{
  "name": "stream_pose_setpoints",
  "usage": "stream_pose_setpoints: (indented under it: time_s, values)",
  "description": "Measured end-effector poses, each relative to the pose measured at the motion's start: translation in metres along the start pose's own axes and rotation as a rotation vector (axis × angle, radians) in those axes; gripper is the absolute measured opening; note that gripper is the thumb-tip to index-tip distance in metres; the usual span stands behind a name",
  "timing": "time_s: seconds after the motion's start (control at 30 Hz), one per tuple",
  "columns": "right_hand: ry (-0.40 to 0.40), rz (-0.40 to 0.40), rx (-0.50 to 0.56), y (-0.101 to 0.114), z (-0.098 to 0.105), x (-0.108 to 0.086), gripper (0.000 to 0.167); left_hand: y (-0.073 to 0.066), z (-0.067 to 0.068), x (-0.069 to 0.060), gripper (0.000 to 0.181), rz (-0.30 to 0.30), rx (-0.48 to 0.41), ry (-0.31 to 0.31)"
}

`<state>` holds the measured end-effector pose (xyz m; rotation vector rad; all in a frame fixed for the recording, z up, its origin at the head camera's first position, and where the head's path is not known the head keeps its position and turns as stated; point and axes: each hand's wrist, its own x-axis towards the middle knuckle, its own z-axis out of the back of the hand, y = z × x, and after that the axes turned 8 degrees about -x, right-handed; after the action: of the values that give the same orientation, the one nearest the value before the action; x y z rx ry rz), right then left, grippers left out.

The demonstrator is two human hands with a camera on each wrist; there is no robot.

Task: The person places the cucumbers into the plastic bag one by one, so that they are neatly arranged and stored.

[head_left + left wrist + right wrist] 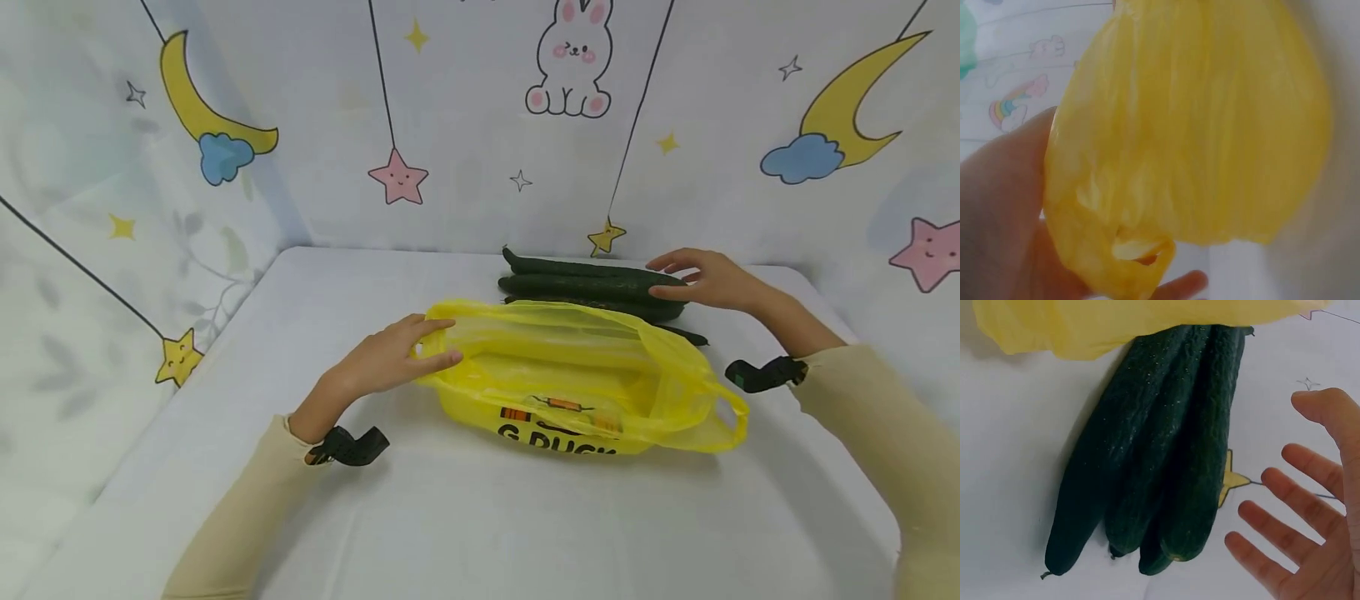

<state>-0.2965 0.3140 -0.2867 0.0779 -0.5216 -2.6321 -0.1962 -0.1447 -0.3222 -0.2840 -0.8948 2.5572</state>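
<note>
Pale and covered in cartoon prints, the backdrop (465, 92) stands behind the white table (450, 533) where I work. Starting at my fingers: on my left hand (382, 354) the thumb and forefinger lie apart and fairly straight at the rim of the yellow bag (562, 375), at the bag's ten o'clock. They touch the plastic without clenching it; whether any other finger is hooked through the handle there, I cannot tell. My right hand (708, 279) is released and holds nothing, its fingers spread just beside the near ends of the cucumbers (592, 288), at about one o'clock from the bag. The right wrist view shows a gap between those fingertips and the dark green skin

Further out, the bag sits with its mouth gaping upward, black lettering (555, 439) at its six o'clock and a loose loop handle (738, 417) at four. The cucumbers, at least four, lie bunched at twelve to one o'clock, just beyond its far rim, partly hidden by it in my head view

As I judge it, the work is at an early point: the bag is opened, and I can make out no cucumber inside. Left to do, it seems, is gripping the cucumbers and getting them into the bag, none of it yet done
</note>
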Motion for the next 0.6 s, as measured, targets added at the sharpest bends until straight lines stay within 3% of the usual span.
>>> stream_pose_setpoints:
  time_s: [0.23, 0.6]
  values:
    - [0.001, 0.068, 0.007, -0.003, -0.009, 0.012, 0.048, 0.002, -0.003, -0.001, 0.073, -0.019, 0.009, -0.052]
    - [0.048, 0.148, 0.0, -0.009, -0.027, 0.022, 0.047, 0.001, -0.005, -0.003, 0.072, -0.067, 0.046, -0.058]
